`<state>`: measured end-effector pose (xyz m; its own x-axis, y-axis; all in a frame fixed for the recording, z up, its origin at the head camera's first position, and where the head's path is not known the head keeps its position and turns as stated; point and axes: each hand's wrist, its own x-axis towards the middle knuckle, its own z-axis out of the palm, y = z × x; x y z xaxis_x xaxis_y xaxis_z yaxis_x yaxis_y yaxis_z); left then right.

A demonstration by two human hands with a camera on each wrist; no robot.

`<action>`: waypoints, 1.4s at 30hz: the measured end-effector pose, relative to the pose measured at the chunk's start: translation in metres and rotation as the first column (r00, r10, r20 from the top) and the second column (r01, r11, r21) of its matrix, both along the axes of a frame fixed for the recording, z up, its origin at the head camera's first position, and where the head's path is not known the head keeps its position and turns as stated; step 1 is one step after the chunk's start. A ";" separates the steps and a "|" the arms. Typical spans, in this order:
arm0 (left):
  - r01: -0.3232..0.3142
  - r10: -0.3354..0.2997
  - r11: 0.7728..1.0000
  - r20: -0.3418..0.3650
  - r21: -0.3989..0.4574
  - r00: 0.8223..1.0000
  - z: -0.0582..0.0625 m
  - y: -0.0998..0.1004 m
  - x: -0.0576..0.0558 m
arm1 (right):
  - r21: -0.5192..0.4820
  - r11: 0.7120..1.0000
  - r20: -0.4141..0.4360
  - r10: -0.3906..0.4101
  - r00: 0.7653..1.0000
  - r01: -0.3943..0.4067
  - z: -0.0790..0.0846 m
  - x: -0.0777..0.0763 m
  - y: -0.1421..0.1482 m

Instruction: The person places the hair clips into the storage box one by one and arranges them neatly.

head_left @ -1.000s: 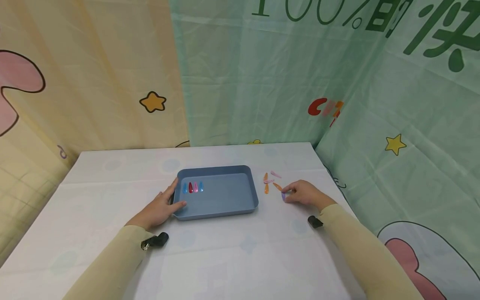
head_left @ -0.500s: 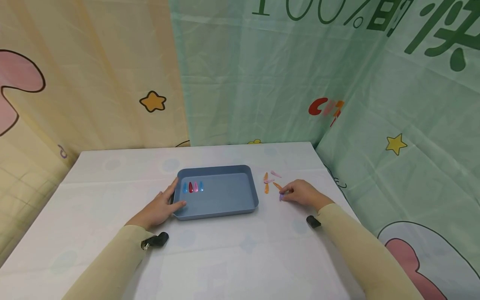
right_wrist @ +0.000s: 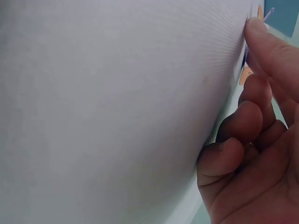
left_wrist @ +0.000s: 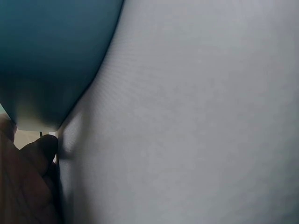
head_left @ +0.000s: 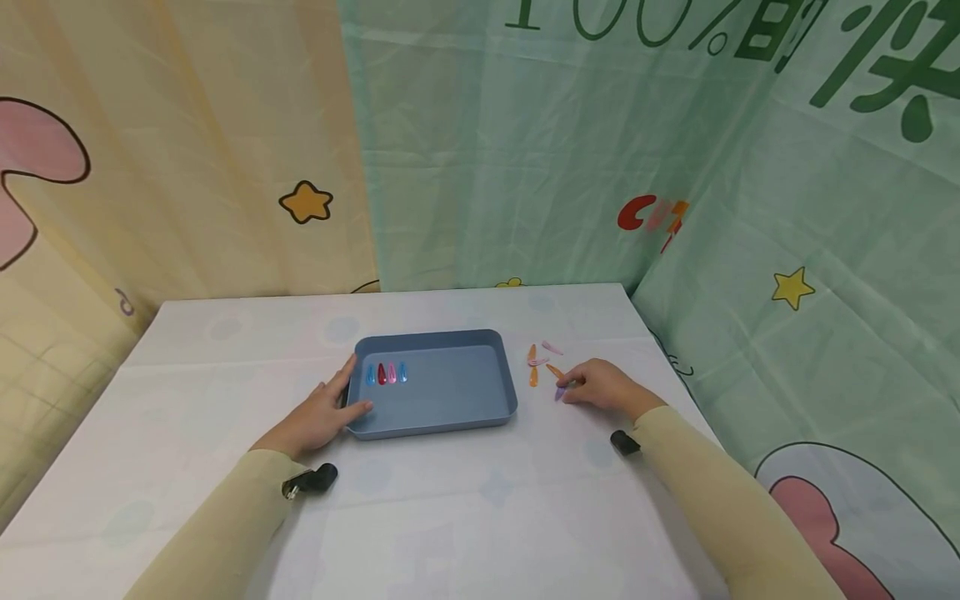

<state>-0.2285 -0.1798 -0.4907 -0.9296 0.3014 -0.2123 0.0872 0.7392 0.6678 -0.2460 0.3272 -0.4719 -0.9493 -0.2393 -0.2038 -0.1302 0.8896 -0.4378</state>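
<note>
In the head view, my left hand [head_left: 315, 421] holds a blue-grey tray [head_left: 442, 431] at its left side, fingers along the outer wall and thumb over the rim. Four-sided and shallow, the tray has a row of several snap hair clips inside: blue, a red hair clip [head_left: 382, 374], a pink hair clip [head_left: 392, 373] and blue. To the right of the tray, my right hand [head_left: 603, 389] pinches a purple hair clip [head_left: 559, 393] between thumb and fingers, low at the table. The fingers partly hide this clip in both the head and right wrist views.
Between the tray and my right hand lie loose clips: an orange hair clip [head_left: 533, 377] with a pink hair clip [head_left: 538, 362] across it, another orange hair clip [head_left: 554, 371], and a pink hair clip [head_left: 551, 347] farther back. Printed curtains [head_left: 480, 167] stand behind the white-covered table [head_left: 450, 517].
My right hand has shifted slightly left with the purple hair clip, which now tilts and shows below the fingertips. The left hand and tray stay in place.
</note>
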 end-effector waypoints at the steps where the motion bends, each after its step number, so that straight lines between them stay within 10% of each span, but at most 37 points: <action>1: 0.000 0.000 1.000 0.000 -0.001 1.000 0.000 0.000 0.000 | 0.002 1.000 -0.004 -0.001 1.000 0.001 0.000 0.000 0.000; 42: 0.000 0.000 1.000 0.002 -0.016 1.000 0.001 0.001 0.000 | 0.065 0.987 0.046 0.147 0.988 -0.150 0.004 -0.001 -0.012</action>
<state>-0.2284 -0.1788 -0.4893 -0.9291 0.2981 -0.2188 0.0861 0.7498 0.6561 -0.2472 0.3149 -0.4675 -0.8948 -0.3611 -0.2626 -0.2463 0.8897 -0.3844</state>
